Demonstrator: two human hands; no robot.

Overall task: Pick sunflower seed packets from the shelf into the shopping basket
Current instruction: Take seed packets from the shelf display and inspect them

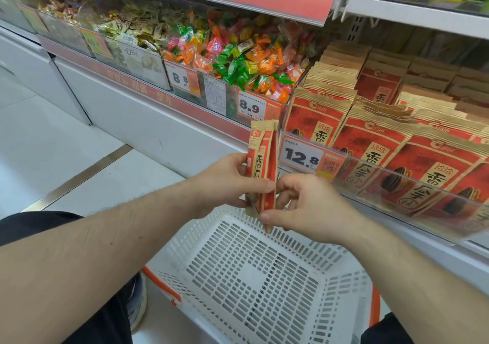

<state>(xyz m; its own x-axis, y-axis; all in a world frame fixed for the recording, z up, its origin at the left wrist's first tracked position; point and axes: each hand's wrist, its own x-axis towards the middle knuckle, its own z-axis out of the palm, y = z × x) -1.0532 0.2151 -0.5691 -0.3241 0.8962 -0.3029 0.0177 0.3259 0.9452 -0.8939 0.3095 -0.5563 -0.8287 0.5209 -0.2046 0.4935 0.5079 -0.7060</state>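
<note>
Two packets [262, 169] above white basket [254, 272], shelf [397, 200] beside

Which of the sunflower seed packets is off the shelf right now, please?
The packet held upright over the white basket, gripped by the left hand and right hand. The other packets stand in rows on the shelf.

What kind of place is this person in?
Most likely a supermarket snack aisle: shelves stacked with red sunflower seed packets, a price tag on the rail, bins of wrapped candy, and a white shopping basket below.
</note>
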